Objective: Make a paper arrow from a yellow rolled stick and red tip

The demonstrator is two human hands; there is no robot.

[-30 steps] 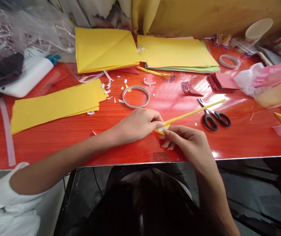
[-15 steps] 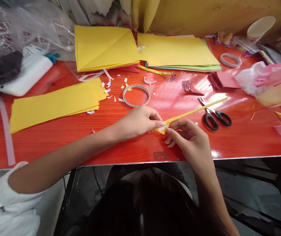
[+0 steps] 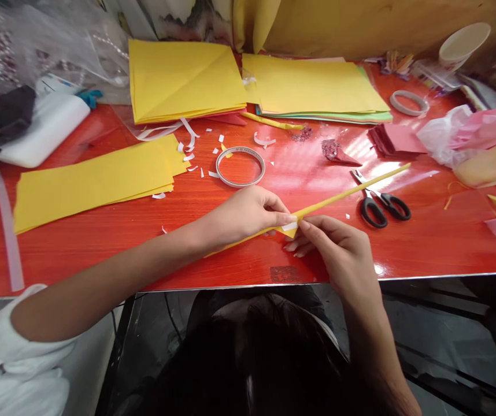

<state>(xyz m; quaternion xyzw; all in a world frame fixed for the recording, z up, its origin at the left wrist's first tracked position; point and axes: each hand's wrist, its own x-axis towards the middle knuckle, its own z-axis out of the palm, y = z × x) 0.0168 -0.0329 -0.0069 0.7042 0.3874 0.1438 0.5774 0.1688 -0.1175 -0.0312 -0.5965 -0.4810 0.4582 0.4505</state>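
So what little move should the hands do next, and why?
Maybe the right hand should press the yellow flap against the stick: its corner sticks out, with a white strip on it, and the left hand pinches the stick close by.

White sleeve (image 3: 22,364), bare forearms (image 3: 122,274), dark hair (image 3: 226,364)
The sleeve is short and loose, of soft, thin-looking cloth gathered in creases, and ends in a wide hem around the left arm (image 3: 35,318). Both forearms are bare, narrowing to slim wrists; the left hand (image 3: 252,214) and right hand (image 3: 339,245) have long, slender fingers. The hair is black and smooth, with a narrow glossy streak.
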